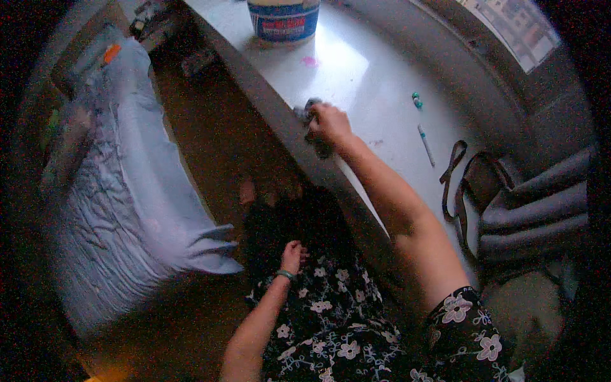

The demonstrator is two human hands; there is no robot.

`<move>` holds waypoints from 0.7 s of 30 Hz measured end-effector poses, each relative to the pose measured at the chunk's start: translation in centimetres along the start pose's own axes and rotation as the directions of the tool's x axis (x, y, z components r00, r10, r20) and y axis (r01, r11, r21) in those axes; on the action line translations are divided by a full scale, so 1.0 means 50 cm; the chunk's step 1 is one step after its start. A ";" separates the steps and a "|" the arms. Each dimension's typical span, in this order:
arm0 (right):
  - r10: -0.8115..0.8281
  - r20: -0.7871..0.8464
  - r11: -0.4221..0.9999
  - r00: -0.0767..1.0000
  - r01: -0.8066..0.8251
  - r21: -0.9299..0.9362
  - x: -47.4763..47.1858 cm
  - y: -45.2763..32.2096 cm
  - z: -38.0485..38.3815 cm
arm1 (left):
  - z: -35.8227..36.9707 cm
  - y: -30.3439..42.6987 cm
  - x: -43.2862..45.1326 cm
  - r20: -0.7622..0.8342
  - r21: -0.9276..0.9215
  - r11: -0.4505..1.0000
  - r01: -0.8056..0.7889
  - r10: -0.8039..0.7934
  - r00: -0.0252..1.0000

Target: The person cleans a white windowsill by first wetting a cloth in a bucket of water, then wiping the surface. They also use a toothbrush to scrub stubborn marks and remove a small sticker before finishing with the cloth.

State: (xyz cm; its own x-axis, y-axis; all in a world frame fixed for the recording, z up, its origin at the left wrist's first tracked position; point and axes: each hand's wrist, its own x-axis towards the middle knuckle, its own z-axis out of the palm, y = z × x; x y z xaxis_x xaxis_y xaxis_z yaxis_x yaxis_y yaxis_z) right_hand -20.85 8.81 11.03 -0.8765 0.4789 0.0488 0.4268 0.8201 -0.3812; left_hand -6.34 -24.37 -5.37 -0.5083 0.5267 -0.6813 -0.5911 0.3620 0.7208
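My right hand (329, 123) grips a dark, crumpled cloth (312, 136) at the near edge of a white tabletop (353, 95). Blur hides the cloth's exact shape, and part of it hangs over the edge. Low in front of my black flowered dress (334, 315) is my left hand (293, 257), loosely curled with nothing visible in it. A green band (286, 274) circles that wrist.
A labelled tub (285, 21) stands at the tabletop's far end. On the right lie a pen (426, 145), a small green item (417, 100) and a dark strap (453, 181). Left of the dark floor (205, 129) is a bed with rumpled pale bedding (143, 191).
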 end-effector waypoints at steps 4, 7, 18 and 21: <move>-0.255 0.070 0.946 0.964 0.234 0.226 -0.050 -0.053 0.114 | 0.007 -0.041 0.013 0.048 0.056 0.995 -0.084 0.081 0.996; -0.214 0.172 0.944 0.961 0.159 0.289 -0.116 -0.146 0.125 | 0.001 -0.096 0.028 0.029 -0.073 0.996 -0.046 0.048 0.998; 0.235 -0.131 0.920 0.963 -0.177 0.349 -0.348 0.223 -0.135 | 0.015 0.158 -0.034 -0.182 0.265 0.940 -0.217 0.270 0.946; 0.279 -0.210 0.960 0.937 -0.280 0.027 -0.373 0.256 -0.171 | 0.040 0.266 0.005 -0.016 0.522 0.657 -0.544 0.645 0.764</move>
State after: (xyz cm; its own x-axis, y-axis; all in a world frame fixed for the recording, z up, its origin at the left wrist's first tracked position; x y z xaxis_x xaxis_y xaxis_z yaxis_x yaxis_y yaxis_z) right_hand 2.86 13.08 13.14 -0.6554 0.7434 0.1333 0.6489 0.6446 -0.4042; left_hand -13.08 -17.87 4.32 -0.7794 0.6239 -0.0571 0.2157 0.3529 0.9105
